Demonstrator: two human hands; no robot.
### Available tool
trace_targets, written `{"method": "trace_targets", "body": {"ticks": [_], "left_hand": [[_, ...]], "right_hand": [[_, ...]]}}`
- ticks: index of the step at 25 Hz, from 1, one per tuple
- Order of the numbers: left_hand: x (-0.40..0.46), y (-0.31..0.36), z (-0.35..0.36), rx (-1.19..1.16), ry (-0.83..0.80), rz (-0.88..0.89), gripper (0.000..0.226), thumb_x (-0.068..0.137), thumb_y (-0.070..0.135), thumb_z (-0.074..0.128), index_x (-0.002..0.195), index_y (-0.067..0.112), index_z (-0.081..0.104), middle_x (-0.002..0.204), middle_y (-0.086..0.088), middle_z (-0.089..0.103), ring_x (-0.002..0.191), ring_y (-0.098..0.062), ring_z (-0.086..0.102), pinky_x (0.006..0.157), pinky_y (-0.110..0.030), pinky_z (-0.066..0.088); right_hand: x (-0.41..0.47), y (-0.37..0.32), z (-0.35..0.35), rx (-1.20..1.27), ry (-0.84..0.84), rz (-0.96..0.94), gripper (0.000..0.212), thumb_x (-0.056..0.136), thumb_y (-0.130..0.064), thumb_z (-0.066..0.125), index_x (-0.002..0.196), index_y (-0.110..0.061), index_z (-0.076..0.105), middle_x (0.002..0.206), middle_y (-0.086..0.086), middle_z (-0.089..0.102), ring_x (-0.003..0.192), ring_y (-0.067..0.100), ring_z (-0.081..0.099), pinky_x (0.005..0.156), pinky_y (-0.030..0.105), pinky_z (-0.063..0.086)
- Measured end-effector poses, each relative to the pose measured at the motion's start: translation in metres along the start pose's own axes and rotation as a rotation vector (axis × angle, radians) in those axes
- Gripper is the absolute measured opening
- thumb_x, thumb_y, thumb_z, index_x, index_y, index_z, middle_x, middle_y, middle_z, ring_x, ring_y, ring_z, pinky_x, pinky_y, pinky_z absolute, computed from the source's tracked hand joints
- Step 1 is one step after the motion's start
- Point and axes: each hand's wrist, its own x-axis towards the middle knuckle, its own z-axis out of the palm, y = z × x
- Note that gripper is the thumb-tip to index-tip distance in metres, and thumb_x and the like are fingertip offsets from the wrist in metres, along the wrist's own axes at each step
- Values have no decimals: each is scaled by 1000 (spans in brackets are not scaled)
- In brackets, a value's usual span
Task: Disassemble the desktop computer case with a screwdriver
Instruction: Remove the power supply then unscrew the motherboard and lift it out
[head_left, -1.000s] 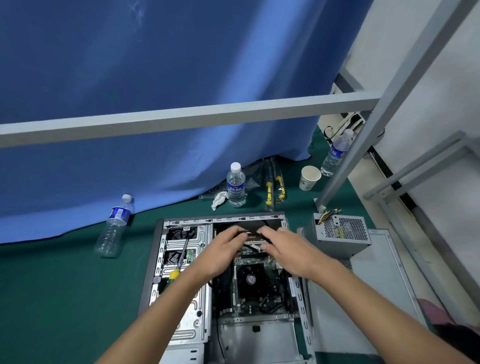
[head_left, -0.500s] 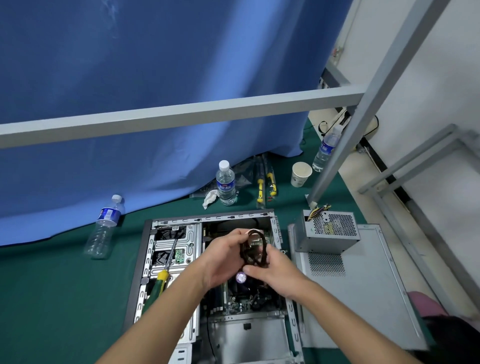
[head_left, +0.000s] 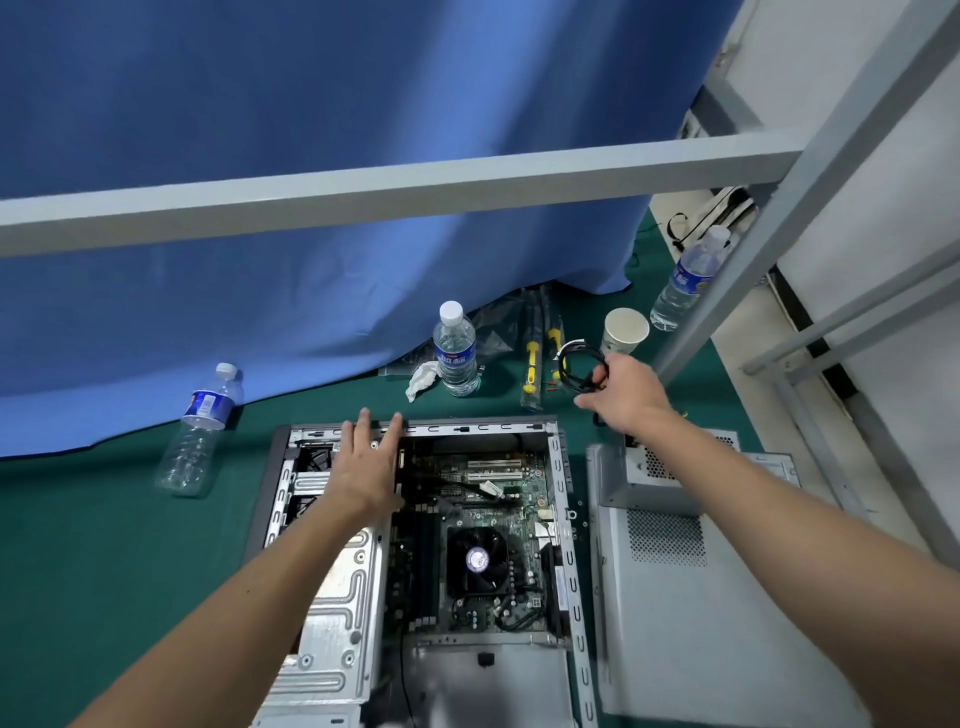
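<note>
On green counter (head_left: 93, 561): open computer case (head_left: 563, 483) lies flat, long axis running near-to-far. Left hand (head_left: 366, 467) flat, fingers spread, resting on far rim. Right hand (head_left: 626, 397), arm extended beyond case, pinches coiled black cable (head_left: 576, 366) near yellow screwdrivers (head_left: 532, 358).

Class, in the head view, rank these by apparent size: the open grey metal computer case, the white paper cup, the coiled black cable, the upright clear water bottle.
1. Open grey metal computer case
2. Upright clear water bottle
3. White paper cup and coiled black cable: look alike, unranked.
</note>
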Motion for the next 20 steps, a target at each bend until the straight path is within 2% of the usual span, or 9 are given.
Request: {"method": "trace_targets", "body": {"ticks": [4, 5, 7, 10, 12, 13, 16, 18, 20], "left_hand": [[20, -6, 9, 64, -76, -17, 119, 85, 21, 75, 151, 29, -24, 160, -11, -25, 147, -39, -18, 120, -46, 5], [22, -7, 11, 83, -76, -20, 119, 86, 22, 74, 150, 29, -26, 160, -12, -25, 147, -40, -18, 120, -46, 4], [22, -8, 11, 135, -86, -24, 119, 88, 28, 72, 147, 28, -31, 160, -15, -26, 146, -42, -18, 119, -46, 0], [22, -9, 11, 187, -101, -18, 118, 90, 34, 69, 139, 27, -38, 159, -17, -26, 146, -43, -17, 119, -47, -2], [22, -9, 12, 146, -106, -21, 118, 90, 31, 69, 138, 30, -38, 159, -14, -28, 146, -42, -18, 120, -48, 7], [21, -9, 12, 125, -107, -23, 118, 90, 29, 70, 140, 31, -37, 158, -13, -29, 146, -40, -19, 121, -49, 11], [18, -9, 11, 116, -105, -15, 115, 90, 26, 69, 147, 31, -31, 158, -11, -30, 147, -39, -19, 121, -52, 14], [16, -8, 9, 122, -77, -5, 112, 91, 27, 68, 150, 28, -27, 159, -13, -27, 148, -39, -17, 121, -49, 5], [10, -7, 12, 57, 6, 19, 106, 93, 20, 66, 153, 24, -21, 160, -13, -25, 148, -36, -16, 120, -43, 0]], "right_hand": [[43, 3, 15, -376, -108, -136, 35, 78, -25, 82, 81, -18, 48, 94, 5, 63, 93, 29, 61, 72, 33, 45], [50, 5, 22, -480, -157, -186, 35, 78, -27, 82, 90, -16, 52, 100, 8, 64, 98, 29, 60, 75, 34, 46], [58, 10, 37, -669, -270, -257, 49, 79, -28, 81, 116, -12, 54, 114, 12, 64, 109, 31, 57, 85, 38, 47], [63, 15, 48, -790, -374, -307, 45, 88, -7, 66, 130, -10, 50, 123, 14, 60, 112, 31, 57, 94, 41, 49], [57, 12, 45, -706, -337, -273, 45, 91, 3, 52, 134, -8, 50, 124, 16, 58, 112, 32, 56, 94, 40, 49], [51, 10, 42, -579, -297, -227, 44, 93, 2, 49, 136, -8, 50, 127, 16, 57, 114, 32, 56, 95, 39, 48], [10, 3, 50, -80, -179, -153, 39, 103, -25, 45, 139, -10, 49, 135, 12, 56, 117, 24, 55, 98, 32, 43], [-28, 0, 72, -50, -222, -179, 56, 103, -40, 41, 150, -12, 31, 149, 11, 40, 134, 26, 42, 109, 40, 37], [-51, 3, 94, -116, -176, -179, 64, 103, -41, 40, 156, -16, 15, 157, 9, 22, 144, 29, 22, 117, 47, 27]]}}
